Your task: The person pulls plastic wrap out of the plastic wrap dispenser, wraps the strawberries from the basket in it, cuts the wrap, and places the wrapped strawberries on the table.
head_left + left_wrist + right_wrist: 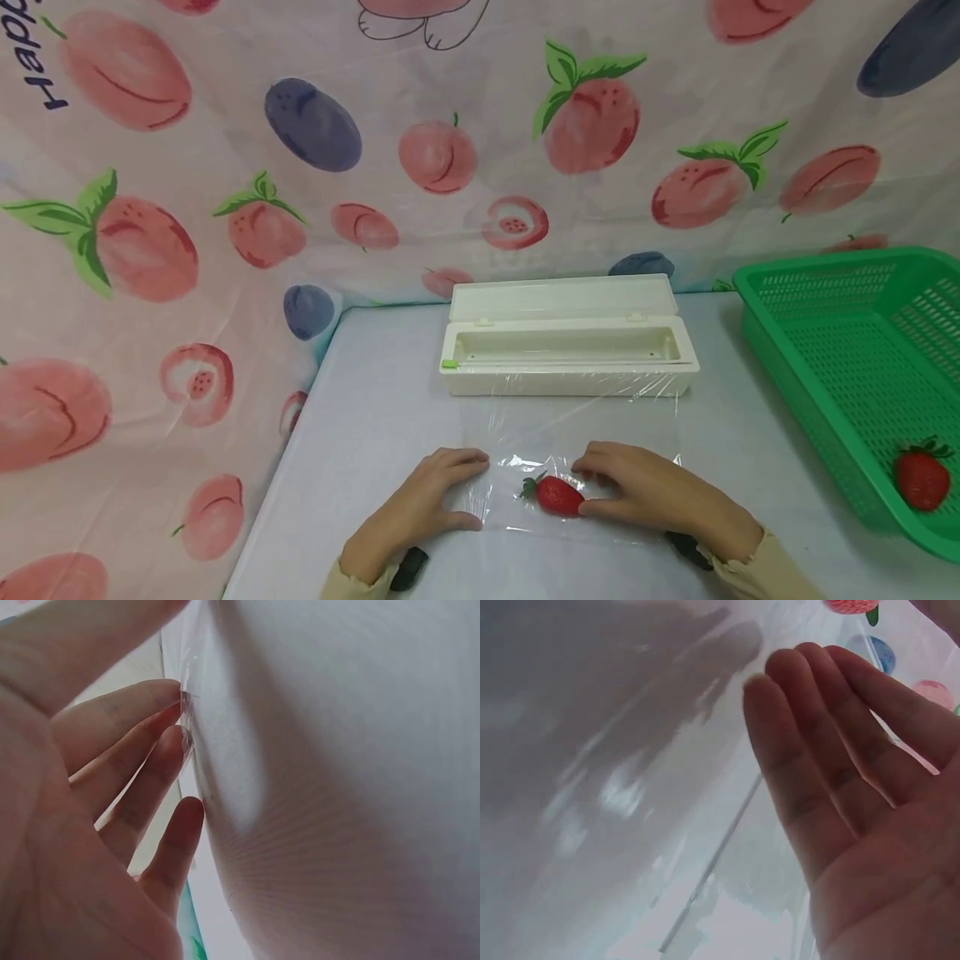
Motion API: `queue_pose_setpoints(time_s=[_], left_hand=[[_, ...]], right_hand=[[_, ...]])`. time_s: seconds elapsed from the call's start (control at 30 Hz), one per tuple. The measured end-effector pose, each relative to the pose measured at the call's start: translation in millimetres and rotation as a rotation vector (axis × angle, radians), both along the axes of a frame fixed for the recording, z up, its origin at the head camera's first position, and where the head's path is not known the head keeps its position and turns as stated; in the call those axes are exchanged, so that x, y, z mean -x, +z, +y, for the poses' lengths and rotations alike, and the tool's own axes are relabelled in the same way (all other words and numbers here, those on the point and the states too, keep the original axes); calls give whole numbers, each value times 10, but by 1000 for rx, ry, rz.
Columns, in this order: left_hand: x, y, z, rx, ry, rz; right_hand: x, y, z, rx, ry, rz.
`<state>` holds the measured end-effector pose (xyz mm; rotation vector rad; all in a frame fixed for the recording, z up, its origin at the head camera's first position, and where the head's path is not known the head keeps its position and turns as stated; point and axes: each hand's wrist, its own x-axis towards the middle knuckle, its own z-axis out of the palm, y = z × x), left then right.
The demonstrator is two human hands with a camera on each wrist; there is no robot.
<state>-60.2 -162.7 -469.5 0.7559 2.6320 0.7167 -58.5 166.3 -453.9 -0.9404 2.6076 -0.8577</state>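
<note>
A red strawberry (558, 496) with green leaves lies on a sheet of clear plastic wrap (585, 425), leaves pointing left. This film stretches forward over the front edge of a white wrap dispenser box (570, 382). My left hand (429, 496) is at the film's left edge, thumb and fingers apart; in the left wrist view its fingertips (174, 739) meet the film. To the strawberry's right is my right hand (641, 492), its thumb tip right at the berry's pointed end. The right wrist view shows its fingers (840, 742) extended and slightly bent over the shiny film.
The dispenser's lid (562, 300) stands raised at the back, and a small green slider (449, 364) sits on its left front. On the right is a green basket (795, 433) holding another strawberry (922, 477). A fruit-print curtain (360, 275) hangs behind the white table (360, 400).
</note>
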Motion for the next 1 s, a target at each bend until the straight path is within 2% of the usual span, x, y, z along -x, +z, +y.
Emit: queue_pose_setpoints(time_s=[0.17,0.33,0.6,0.83,1.0], left_hand=[[0,12,5,0,8,-12],[3,10,12,21,21,-27],[11,19,-7,-11,-3,-40],[20,5,-47,-33,-9,-77],[23,-11,-93,-77,-37,-96]], right_hand=[[-51,-8,157,-49,11,104],[-105,-41,308,-67,15,128],[-170,-142,493,21,67,253],[-199,-168,585,26,83,206],[-233,-216,672,64,94,197]])
